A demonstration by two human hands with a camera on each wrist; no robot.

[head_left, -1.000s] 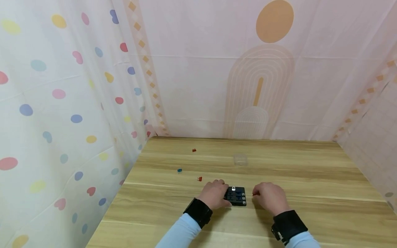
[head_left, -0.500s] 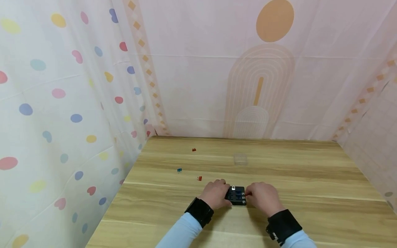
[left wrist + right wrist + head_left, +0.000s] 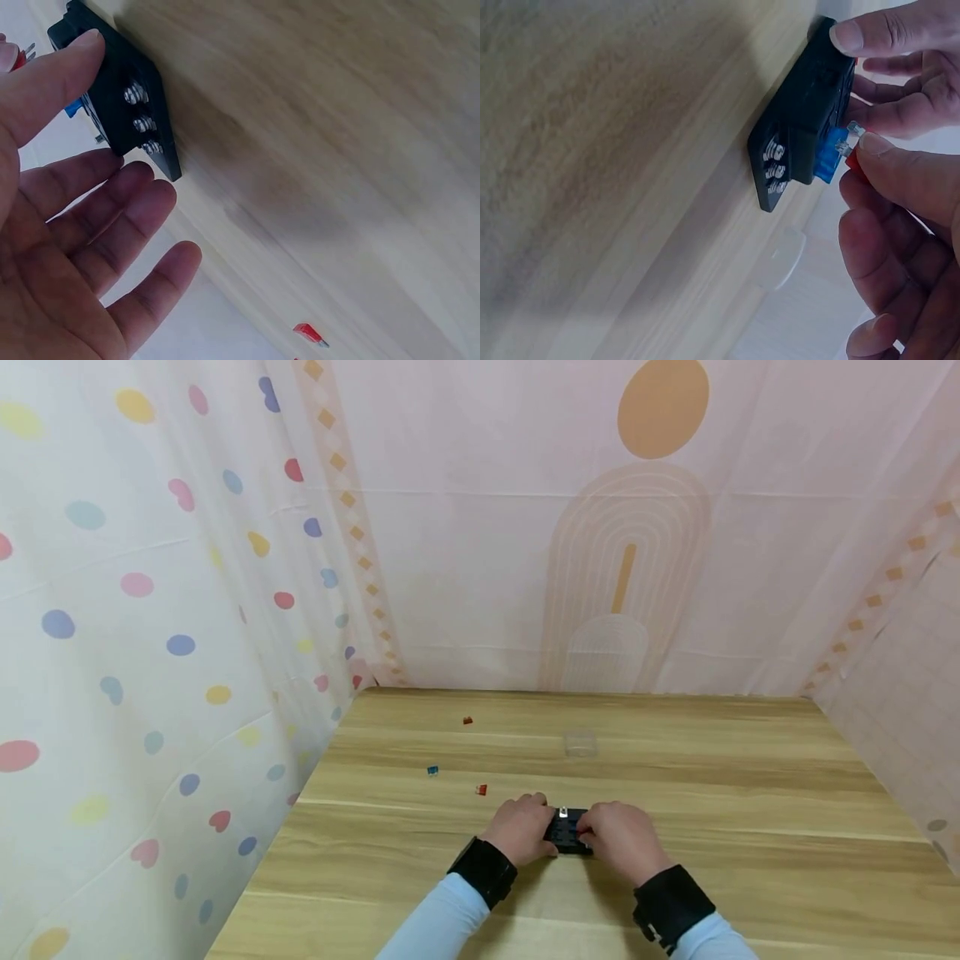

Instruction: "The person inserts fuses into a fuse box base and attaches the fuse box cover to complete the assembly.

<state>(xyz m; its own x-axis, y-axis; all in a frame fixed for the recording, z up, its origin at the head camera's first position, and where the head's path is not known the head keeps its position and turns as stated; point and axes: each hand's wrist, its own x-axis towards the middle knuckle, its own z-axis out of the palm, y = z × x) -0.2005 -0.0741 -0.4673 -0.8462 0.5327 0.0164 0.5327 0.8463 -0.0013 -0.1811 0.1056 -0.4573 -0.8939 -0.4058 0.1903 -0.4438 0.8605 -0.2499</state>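
Observation:
A black fuse block (image 3: 564,843) lies on the wooden table, with silver screw terminals (image 3: 776,171) along its end. My left hand (image 3: 517,831) holds it at its left side, thumb on one edge and fingertips on the other. Over the block's right part, my right hand (image 3: 624,839) pinches a red blade fuse (image 3: 856,163) between thumb and index finger. Its metal prongs point toward the block in the right wrist view. Close beside them, a blue blade fuse (image 3: 828,156) sits in the block. In the head view the right fingers mostly hide the red fuse.
Left of the block lie a loose red fuse (image 3: 482,790) and a blue fuse (image 3: 432,771). Another red fuse (image 3: 468,721) is farther back. A clear plastic cover (image 3: 581,742) lies behind the block. Patterned curtains (image 3: 465,568) hang behind and left of the table.
My right hand has moved left with the red fuse, from beside the block to above its right part. The left hand has stayed on the block.

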